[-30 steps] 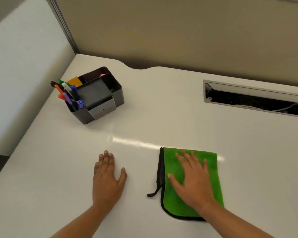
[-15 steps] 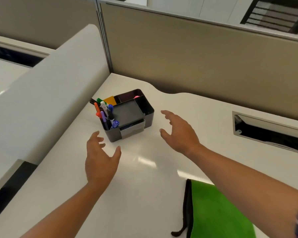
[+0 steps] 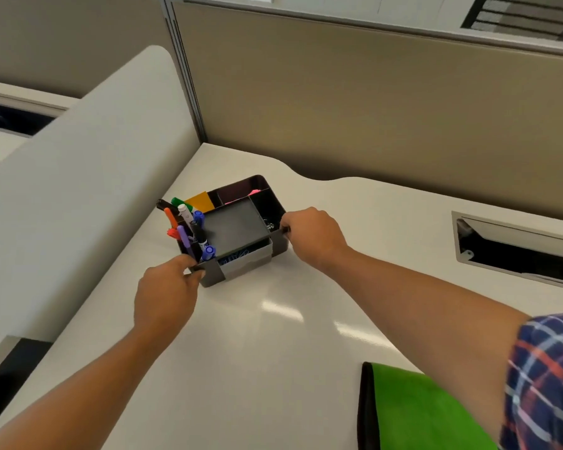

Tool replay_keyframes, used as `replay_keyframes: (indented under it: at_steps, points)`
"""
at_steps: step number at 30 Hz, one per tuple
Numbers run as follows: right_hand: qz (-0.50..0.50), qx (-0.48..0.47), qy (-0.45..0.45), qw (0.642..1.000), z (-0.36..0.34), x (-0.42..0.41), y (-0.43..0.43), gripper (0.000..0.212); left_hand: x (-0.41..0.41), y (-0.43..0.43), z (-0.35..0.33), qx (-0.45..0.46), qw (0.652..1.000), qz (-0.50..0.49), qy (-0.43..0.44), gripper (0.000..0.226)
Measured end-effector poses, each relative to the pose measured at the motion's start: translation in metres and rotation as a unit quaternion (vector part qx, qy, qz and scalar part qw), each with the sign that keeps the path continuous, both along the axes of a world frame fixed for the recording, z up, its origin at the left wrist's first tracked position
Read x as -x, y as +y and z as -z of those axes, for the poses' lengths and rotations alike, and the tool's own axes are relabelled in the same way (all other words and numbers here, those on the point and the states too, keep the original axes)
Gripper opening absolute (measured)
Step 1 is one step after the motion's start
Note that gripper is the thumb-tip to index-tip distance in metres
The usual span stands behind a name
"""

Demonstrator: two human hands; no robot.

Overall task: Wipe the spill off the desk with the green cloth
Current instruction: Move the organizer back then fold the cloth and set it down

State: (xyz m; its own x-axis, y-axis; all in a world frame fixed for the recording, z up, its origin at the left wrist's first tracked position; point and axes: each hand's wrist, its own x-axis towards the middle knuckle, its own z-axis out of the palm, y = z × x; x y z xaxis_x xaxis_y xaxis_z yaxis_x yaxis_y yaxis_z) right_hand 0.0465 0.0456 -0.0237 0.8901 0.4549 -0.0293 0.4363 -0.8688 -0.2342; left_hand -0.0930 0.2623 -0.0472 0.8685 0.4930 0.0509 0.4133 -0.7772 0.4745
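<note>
Green cloth [image 3: 429, 414], soft and light, lies folded on the desk [image 3: 273, 352], beneath the right forearm; best pinched at its black edge. Left hand [image 3: 165, 295] and right hand [image 3: 314, 235] clasp the black organizer [image 3: 238, 228].

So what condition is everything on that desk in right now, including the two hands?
Left hand: closed on the organizer's near left corner.
Right hand: closed on the organizer's right end.
Desk organizer: upright on the desk, markers standing in its left compartment.
Green cloth: lying flat, untouched, partly behind the right arm.
Desk: glossy; no spill visible.
Cable slot: open.
</note>
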Motion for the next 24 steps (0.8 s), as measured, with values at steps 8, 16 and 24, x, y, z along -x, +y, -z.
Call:
replay_keyframes:
  at_steps: [8, 16, 24]
  points:
    - [0.045, -0.038, -0.058, 0.997, -0.009, -0.006, -0.079, 0.016, -0.044, -0.043, -0.021, -0.103, 0.988, 0.113, -0.014, 0.023]
    - [0.160, -0.048, -0.089, 0.982, -0.018, -0.016, -0.202, 0.016, -0.123, -0.149, -0.031, -0.119, 0.968, 0.215, -0.049, 0.022]
    - [0.218, -0.057, -0.095, 0.970, -0.008, -0.014, -0.279, 0.016, -0.165, -0.229, -0.024, -0.096, 0.955, 0.279, -0.039, 0.018]
